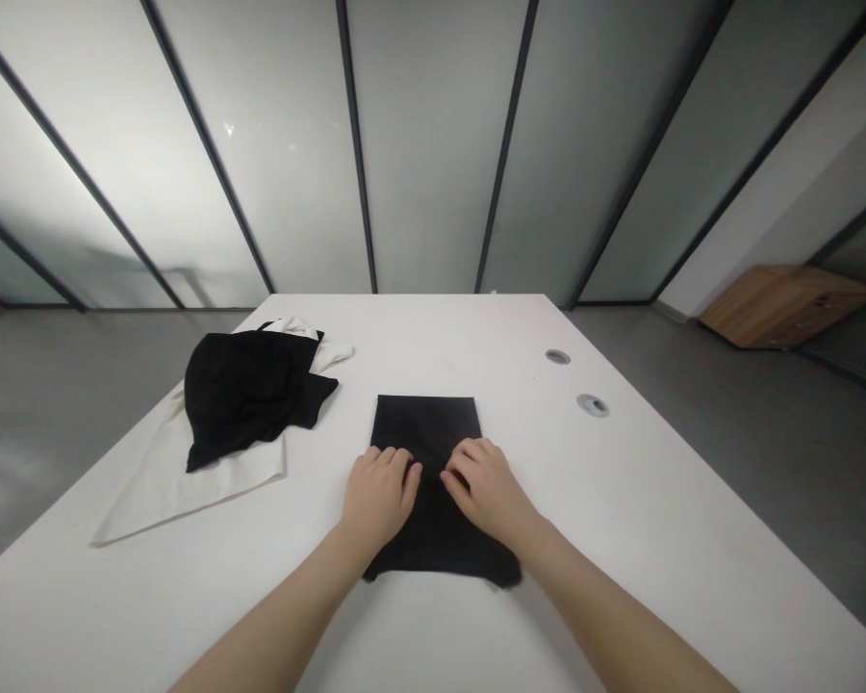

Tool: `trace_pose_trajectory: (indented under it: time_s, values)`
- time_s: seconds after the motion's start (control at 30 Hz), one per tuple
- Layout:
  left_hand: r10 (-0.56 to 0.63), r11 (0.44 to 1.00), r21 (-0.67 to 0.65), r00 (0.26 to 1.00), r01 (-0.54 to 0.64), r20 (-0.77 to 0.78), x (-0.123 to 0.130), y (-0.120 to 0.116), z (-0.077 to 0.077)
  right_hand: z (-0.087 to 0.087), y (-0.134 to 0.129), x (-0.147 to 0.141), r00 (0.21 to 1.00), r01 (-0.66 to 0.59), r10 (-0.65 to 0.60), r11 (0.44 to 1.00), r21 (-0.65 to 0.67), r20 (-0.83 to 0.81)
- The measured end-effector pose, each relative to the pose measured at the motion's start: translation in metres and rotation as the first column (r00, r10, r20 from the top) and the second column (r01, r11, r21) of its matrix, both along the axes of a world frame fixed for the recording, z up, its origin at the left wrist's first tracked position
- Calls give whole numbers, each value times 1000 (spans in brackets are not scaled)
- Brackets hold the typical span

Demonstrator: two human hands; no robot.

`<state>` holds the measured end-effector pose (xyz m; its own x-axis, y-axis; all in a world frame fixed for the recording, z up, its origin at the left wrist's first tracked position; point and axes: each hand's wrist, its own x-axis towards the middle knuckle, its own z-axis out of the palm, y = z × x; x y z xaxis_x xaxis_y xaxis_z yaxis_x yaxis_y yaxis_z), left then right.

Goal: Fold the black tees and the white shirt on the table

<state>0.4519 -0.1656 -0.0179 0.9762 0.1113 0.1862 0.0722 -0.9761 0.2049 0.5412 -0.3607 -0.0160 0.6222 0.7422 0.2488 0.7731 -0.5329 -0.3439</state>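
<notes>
White table (621, 558), frosted glass wall (433, 144) behind. Folded black garment (425, 423), long axis running away from person. Left hand (379, 496), right hand (487, 491) flat on it, just apart, not clamping.

Looks like an office or mtg rm, not a home: floor-to-ceiling frosted glass partitions (433, 144) w/ dark metal frames, long white tabletop (621, 539) w/ round cable grommets (593, 405), grey floor (765, 481), low wooden cabinet (786, 306) in far rt corner.
</notes>
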Motion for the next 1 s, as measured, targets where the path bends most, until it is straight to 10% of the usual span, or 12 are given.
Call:
trace_pose_trajectory:
  time_s: [0.13, 0.23, 0.6, 0.8, 1.0]
  values:
    - [-165, 986, 13, 986, 165, 25, 5, 2, -24, -14, 5, -8, 984, -174, 173, 984, -29, -31]
    - [-154, 988, 24, 988, 155, -32, 5, 4, -35, -26, 4, -6, 994, -92, 81, 982, -163, -78]
    - [-137, 990, -33, 986, 135, -99, -3, -9, 5, -3, 6, -2, 1000, -16, 14, 992, -125, -23]
    - [-220, 975, -39, 975, 219, -30, 5, -12, -16, -17, 11, -10, 993, -118, 118, 993, 10, -12]
    - [-161, 987, -29, 985, 160, -60, 14, -7, -38, -32, 10, -8, 998, 9, -19, 988, -155, -64]
